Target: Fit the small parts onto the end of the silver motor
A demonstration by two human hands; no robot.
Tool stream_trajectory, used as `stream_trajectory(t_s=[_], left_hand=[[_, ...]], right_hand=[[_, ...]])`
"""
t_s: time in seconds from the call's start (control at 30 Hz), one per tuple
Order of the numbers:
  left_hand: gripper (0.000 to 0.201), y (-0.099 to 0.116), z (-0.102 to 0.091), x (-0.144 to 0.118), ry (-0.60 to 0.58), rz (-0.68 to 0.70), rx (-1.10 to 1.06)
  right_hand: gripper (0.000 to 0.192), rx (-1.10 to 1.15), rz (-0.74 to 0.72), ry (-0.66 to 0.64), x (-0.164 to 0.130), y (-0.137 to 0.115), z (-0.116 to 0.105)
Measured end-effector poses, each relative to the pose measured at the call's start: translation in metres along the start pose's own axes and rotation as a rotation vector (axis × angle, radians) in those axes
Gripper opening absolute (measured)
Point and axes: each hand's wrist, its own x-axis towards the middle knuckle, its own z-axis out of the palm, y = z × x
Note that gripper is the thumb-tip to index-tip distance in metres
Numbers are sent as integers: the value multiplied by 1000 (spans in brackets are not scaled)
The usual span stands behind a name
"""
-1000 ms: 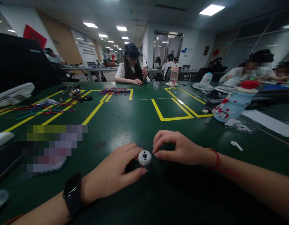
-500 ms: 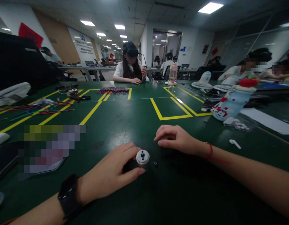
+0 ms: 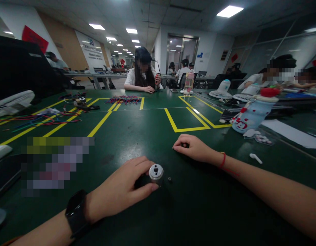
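A small silvery cylindrical motor point(image 3: 156, 173) stands upright on the green table, its shaft end facing up with dark holes around the shaft. My left hand point(image 3: 124, 182) grips it from the left side, thumb at the near side and fingers behind. Just right of the motor lies a tiny metal ring-like piece point(image 3: 169, 179), apart from both hands. My right hand point(image 3: 191, 147) is farther forward and to the right, resting at the table with thumb and index fingertips pressed together. Whatever may be between those fingertips is too small or hidden to see.
Yellow tape point(image 3: 191, 130) marks the green table point(image 3: 137, 136). At left lie loose wires point(image 3: 53, 119); farther back is a wire pile point(image 3: 126, 99). On the right are a blue bottle point(image 3: 254, 112), a white earbud point(image 3: 255, 158) and paper point(image 3: 293, 133). A person point(image 3: 142, 71) sits opposite.
My right hand has shifted slightly right, and its fingers have closed from a loose curl into a pinch. My left hand and the motor stay in place.
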Motion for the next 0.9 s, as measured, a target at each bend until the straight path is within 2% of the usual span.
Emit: stream_trajectory(t_s=[0.07,0.17,0.23,0.33,0.47,0.53,0.67,0.9], left_hand=[[24,1,0,1,-2,-2,-4],[21,-1,1,4,-3,2,-18],[20,-2,2,7,1,11,-25],[18,-5,4,9,-2,14,-27],[19,-7,5,7,-1,13,-15],[19,-6,5,6,5,19,-3],[18,-4,5,6,10,24,9],[19,0,2,7,17,33,3]], right_hand=[[16,22,-47,-70,-3,-8,-2],[27,51,-210,-258,-9,-20,1],[23,25,-290,-312,-11,-27,6],[13,99,-271,-255,-11,-34,13],[15,281,-202,-26,-9,-52,16],[15,308,-184,30,-10,-64,17],[14,346,-173,19,-13,-77,22],[15,342,-129,-25,-16,-76,24]])
